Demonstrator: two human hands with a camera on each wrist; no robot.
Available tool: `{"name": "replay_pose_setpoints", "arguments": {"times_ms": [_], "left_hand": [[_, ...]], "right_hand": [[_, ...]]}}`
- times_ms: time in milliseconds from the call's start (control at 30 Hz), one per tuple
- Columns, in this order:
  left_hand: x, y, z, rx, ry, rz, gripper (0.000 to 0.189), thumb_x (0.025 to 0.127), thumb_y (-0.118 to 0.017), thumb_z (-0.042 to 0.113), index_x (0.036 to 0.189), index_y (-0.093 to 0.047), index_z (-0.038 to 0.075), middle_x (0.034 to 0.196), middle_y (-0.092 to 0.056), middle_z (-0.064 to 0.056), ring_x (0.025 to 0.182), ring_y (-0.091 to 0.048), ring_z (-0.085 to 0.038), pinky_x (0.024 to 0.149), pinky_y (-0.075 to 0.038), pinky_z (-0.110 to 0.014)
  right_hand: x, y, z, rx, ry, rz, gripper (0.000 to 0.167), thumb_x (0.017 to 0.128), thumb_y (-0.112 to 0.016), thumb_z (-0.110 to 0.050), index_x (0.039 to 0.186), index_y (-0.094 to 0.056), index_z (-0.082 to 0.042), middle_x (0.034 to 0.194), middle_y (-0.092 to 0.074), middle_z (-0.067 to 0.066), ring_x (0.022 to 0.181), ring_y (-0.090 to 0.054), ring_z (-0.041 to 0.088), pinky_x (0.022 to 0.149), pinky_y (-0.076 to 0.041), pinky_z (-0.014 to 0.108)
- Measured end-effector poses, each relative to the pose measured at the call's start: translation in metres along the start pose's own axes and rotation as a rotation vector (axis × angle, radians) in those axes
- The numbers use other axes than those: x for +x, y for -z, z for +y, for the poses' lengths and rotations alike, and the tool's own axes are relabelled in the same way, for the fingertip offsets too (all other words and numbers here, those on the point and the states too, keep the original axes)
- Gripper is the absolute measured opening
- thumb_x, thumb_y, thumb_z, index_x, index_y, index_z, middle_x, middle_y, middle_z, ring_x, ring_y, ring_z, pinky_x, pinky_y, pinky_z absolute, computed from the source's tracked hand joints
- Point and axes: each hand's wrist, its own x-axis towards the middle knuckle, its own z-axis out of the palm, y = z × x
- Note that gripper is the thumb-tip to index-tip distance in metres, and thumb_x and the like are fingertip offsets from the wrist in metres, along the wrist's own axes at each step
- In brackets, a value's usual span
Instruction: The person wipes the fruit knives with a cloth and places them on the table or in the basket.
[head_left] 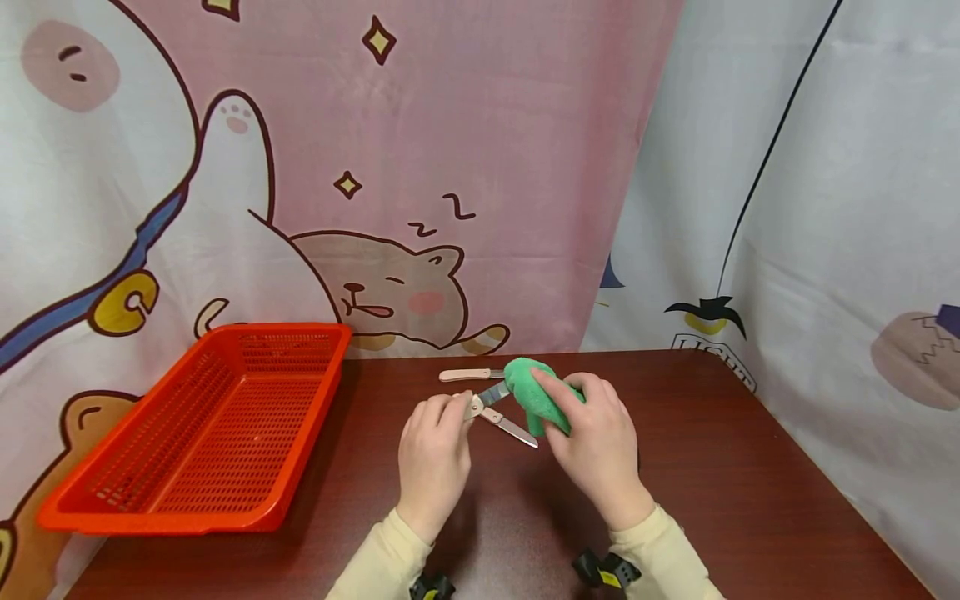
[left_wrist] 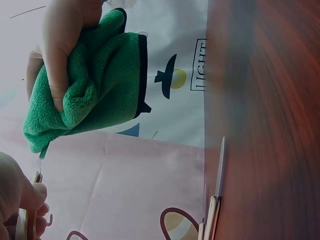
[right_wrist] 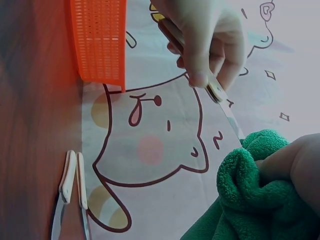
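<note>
The dark reddish-brown, wood-grained counter (head_left: 720, 467) carries a rectangular orange-red plastic basket (head_left: 161, 523) with perforated walls, set to the left, perhaps to leave working room. A plush green cloth with black edging (left_wrist: 90, 102) is gripped by the right hand (head_left: 600, 442), folded over the blade end of a pale-handled steel folding knife (head_left: 492, 394), likely so its thick pile shields the fingers. The left hand (head_left: 433, 454) pinches that knife's handle, probably steadying it. 2 similar pale-handled folding knives (head_left: 465, 375) lie on the counter behind.
</note>
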Motion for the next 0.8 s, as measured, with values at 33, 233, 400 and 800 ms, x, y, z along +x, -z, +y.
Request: {"name": "replay_pose_setpoints", "arguments": {"times_ms": [33, 233, 400, 800], "left_hand": [[0.0, 0.0, 0.0, -0.001, -0.001, 0.002, 0.03, 0.082, -0.076, 0.001, 0.111, -0.069, 0.005, 0.095, -0.063, -0.01, 0.082, -0.06, -0.028, 0.066, -0.051, -0.041], [-0.001, -0.001, 0.0, -0.003, -0.007, 0.009, 0.029, 0.083, -0.076, 0.002, 0.111, -0.069, 0.005, 0.094, -0.064, -0.009, 0.08, -0.059, -0.028, 0.065, -0.051, -0.041], [-0.001, -0.002, -0.001, -0.003, -0.003, 0.002, 0.03, 0.082, -0.077, 0.0, 0.11, -0.069, 0.005, 0.094, -0.064, -0.009, 0.081, -0.06, -0.028, 0.065, -0.051, -0.041], [-0.002, -0.001, -0.001, -0.008, 0.014, -0.015, 0.03, 0.082, -0.077, 0.001, 0.111, -0.068, 0.005, 0.094, -0.064, -0.01, 0.083, -0.06, -0.028, 0.066, -0.051, -0.042]], "right_hand": [[0.0, 0.001, 0.001, -0.004, -0.003, -0.001, 0.063, 0.066, -0.08, -0.001, 0.125, -0.069, -0.02, 0.098, -0.058, 0.014, 0.082, -0.056, 0.033, 0.063, -0.049, 0.046], [0.002, 0.005, 0.006, -0.012, -0.037, 0.003, 0.062, 0.067, -0.082, -0.001, 0.124, -0.069, -0.019, 0.098, -0.058, 0.014, 0.083, -0.056, 0.033, 0.064, -0.049, 0.046], [0.002, 0.007, 0.01, -0.022, -0.051, 0.007, 0.063, 0.066, -0.083, 0.0, 0.125, -0.069, -0.018, 0.098, -0.058, 0.014, 0.084, -0.056, 0.034, 0.065, -0.049, 0.047], [0.006, 0.016, 0.025, -0.042, -0.133, -0.002, 0.06, 0.072, -0.079, -0.002, 0.128, -0.067, -0.021, 0.098, -0.057, 0.015, 0.085, -0.055, 0.034, 0.063, -0.048, 0.047]]}}
